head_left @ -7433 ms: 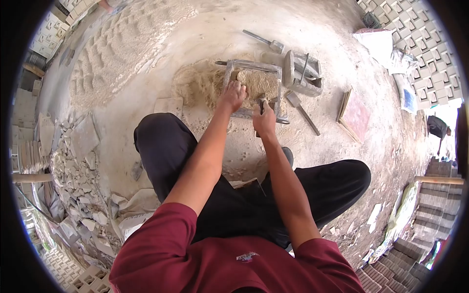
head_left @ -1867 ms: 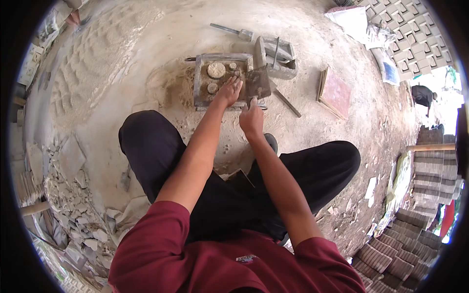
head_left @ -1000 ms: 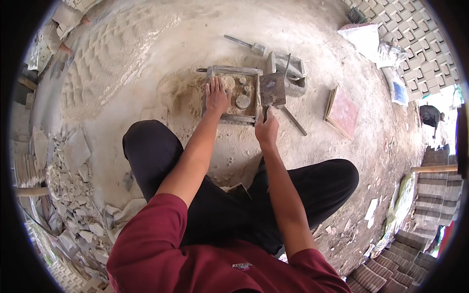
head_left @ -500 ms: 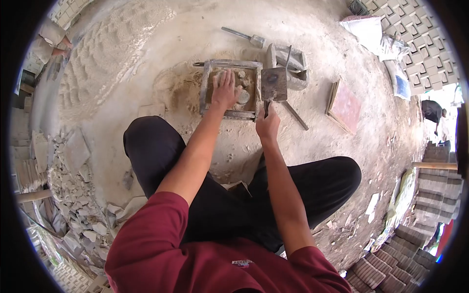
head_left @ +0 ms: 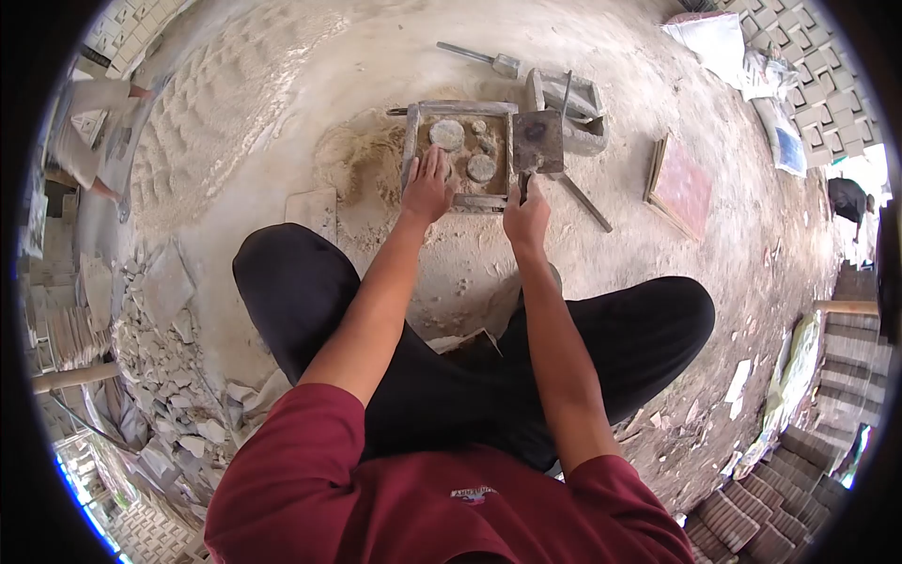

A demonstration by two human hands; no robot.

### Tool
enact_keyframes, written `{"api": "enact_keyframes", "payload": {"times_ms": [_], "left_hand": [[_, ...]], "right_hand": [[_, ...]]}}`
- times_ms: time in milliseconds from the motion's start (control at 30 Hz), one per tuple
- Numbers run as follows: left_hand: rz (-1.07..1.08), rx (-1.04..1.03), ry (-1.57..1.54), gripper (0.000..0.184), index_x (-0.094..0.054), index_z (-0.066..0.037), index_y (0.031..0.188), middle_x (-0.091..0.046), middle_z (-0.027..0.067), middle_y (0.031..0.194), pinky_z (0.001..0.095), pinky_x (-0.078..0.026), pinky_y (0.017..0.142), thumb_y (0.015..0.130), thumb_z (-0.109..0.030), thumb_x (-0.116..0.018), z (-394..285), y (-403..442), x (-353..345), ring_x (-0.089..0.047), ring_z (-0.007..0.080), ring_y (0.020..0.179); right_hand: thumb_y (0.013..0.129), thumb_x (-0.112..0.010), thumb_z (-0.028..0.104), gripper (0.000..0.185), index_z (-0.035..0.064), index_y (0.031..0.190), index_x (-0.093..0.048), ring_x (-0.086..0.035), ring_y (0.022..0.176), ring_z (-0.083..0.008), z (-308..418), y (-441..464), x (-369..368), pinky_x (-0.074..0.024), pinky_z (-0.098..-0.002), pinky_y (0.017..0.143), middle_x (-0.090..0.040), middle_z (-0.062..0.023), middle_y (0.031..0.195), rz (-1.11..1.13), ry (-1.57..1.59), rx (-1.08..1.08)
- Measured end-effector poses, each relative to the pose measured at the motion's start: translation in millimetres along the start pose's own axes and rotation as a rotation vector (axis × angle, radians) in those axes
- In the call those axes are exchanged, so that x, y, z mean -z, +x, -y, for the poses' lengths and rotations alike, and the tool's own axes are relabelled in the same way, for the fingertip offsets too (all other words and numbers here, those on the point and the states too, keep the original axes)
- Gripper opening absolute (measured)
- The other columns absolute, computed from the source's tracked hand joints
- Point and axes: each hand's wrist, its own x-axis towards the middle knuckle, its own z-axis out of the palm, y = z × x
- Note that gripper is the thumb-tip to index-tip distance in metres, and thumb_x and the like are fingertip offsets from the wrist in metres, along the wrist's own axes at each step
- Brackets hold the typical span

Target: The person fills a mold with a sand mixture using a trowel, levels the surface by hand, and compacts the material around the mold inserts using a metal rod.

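My left hand [head_left: 427,186] lies with fingers spread over the lower left part of a square wooden frame [head_left: 411,141], holding nothing that shows. Inside the frame are round pale pieces: a large disc [head_left: 447,135] just above my fingertips, a second disc [head_left: 481,168] at the lower right, and small lumps between them. My right hand [head_left: 528,218] is closed on the handle of a flat square trowel [head_left: 538,141]. The blade is held up beside the frame's right edge, dusty and dark.
Behind the trowel sits a grey box [head_left: 584,133] with a bar across it. A mallet-like tool [head_left: 505,65] and a bar [head_left: 587,203] lie on the floor. Stacked boards [head_left: 684,185] are at the right, rubble [head_left: 155,367] at the left. Another person [head_left: 85,132] bends at the upper left.
My left hand has drawn back toward me from the middle of the frame, uncovering the large disc. The trowel stays beside the frame, in my right hand. The person at upper left shows more fully.
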Motion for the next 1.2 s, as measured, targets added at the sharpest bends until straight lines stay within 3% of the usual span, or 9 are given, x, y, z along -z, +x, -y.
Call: {"api": "enact_keyframes", "payload": {"times_ms": [133, 233, 333, 400, 600, 700, 900, 1000, 1200], "left_hand": [[0.246, -0.214, 0.128, 0.062, -0.020, -0.004, 0.148, -0.020, 0.0132, 0.155, 0.0383, -0.008, 0.119, 0.099, -0.040, -0.029, 0, -12, 7, -0.016, 0.0272, 0.144], [0.238, -0.185, -0.246, 0.057, -0.033, -0.003, 0.143, -0.035, 0.0180, 0.147, 0.0374, -0.020, 0.115, 0.098, -0.039, -0.034, 10, -8, 12, -0.028, 0.0308, 0.139], [-0.159, -0.025, -0.409, 0.046, -0.049, -0.002, 0.130, -0.053, 0.0213, 0.129, 0.0395, -0.036, 0.105, 0.097, -0.032, -0.044, 27, 3, 29, -0.047, 0.0330, 0.124], [-0.467, 0.327, -0.474, 0.031, -0.061, 0.000, 0.111, -0.064, 0.0204, 0.107, 0.0426, -0.047, 0.089, 0.094, -0.024, -0.050, 37, 6, 43, -0.061, 0.0344, 0.102], [-0.638, 0.572, -0.408, 0.030, -0.062, 0.000, 0.094, -0.067, 0.0194, 0.087, 0.0434, -0.048, 0.075, 0.093, -0.028, -0.051, 98, -19, 58, -0.064, 0.0373, 0.085], [-0.526, 0.570, -0.413, 0.037, -0.061, 0.000, 0.092, -0.066, 0.0202, 0.083, 0.0439, -0.048, 0.073, 0.095, -0.035, -0.048, 124, -44, 56, -0.063, 0.0383, 0.082], [-0.388, 0.956, -0.737, 0.060, -0.055, 0.003, 0.117, -0.057, 0.0216, 0.117, 0.0384, -0.038, 0.097, 0.098, -0.049, -0.031, 183, -101, 44, -0.052, 0.0321, 0.114], [-0.267, 1.145, -1.012, 0.076, -0.044, 0.004, 0.136, -0.044, 0.0189, 0.142, 0.0337, -0.025, 0.112, 0.098, -0.056, -0.019, 218, -110, 14, -0.038, 0.0257, 0.135], [-0.266, 1.168, -0.880, 0.078, -0.049, 0.007, 0.131, -0.048, 0.0247, 0.136, 0.0403, -0.030, 0.109, 0.097, -0.059, -0.023, 211, -113, -2, -0.042, 0.0355, 0.130]], "right_hand": [[0.088, -0.055, 0.013, 0.043, -0.0125, 0.123, -0.050, -0.061, 0.092, -0.0457, 9, -3, -1, -0.0473, -0.0463, 0.081, -0.062, -0.0327, 0.099, -0.020, 0.044, 0.061], [0.089, -0.055, 0.013, 0.042, -0.0114, 0.122, -0.051, -0.061, 0.092, -0.0453, 19, -2, -2, -0.0473, -0.0462, 0.080, -0.062, -0.0323, 0.098, -0.037, 0.068, 0.087], [0.089, -0.056, 0.013, 0.039, -0.0096, 0.121, -0.053, -0.062, 0.090, -0.0448, 33, -5, -4, -0.0474, -0.0464, 0.078, -0.063, -0.0312, 0.097, 0.036, 0.141, 0.046], [0.091, -0.054, 0.017, 0.035, -0.0071, 0.116, -0.054, -0.062, 0.088, -0.0453, 39, -2, -12, -0.0473, -0.0473, 0.075, -0.063, -0.0301, 0.092, 0.077, 0.170, 0.044], [0.092, -0.052, 0.025, 0.031, -0.0021, 0.108, -0.056, -0.060, 0.087, -0.0461, 82, 11, -55, -0.0461, -0.0484, 0.072, -0.062, -0.0287, 0.088, 0.205, 0.195, 0.198], [0.091, -0.054, 0.024, 0.027, 0.0014, 0.106, -0.058, -0.060, 0.087, -0.0447, 109, 2, -76, -0.0463, -0.0471, 0.071, -0.063, -0.0267, 0.089, 0.317, 0.250, 0.253], [0.089, -0.056, 0.022, 0.029, 0.0013, 0.109, -0.058, -0.061, 0.090, -0.0438, 113, -49, -151, -0.0479, -0.0465, 0.076, -0.063, -0.0281, 0.090, 0.686, 0.088, 0.377], [0.089, -0.055, 0.021, 0.029, -0.0015, 0.108, -0.058, -0.061, 0.091, -0.0448, 110, -89, -170, -0.0478, -0.0477, 0.079, -0.063, -0.0297, 0.092, 0.810, -0.032, 0.094], [0.091, -0.051, 0.016, 0.037, -0.0087, 0.117, -0.044, -0.059, 0.093, -0.0501, 100, -141, -220, -0.0449, -0.0526, 0.081, -0.061, -0.0347, 0.094, 0.538, 0.048, -0.145]]}}
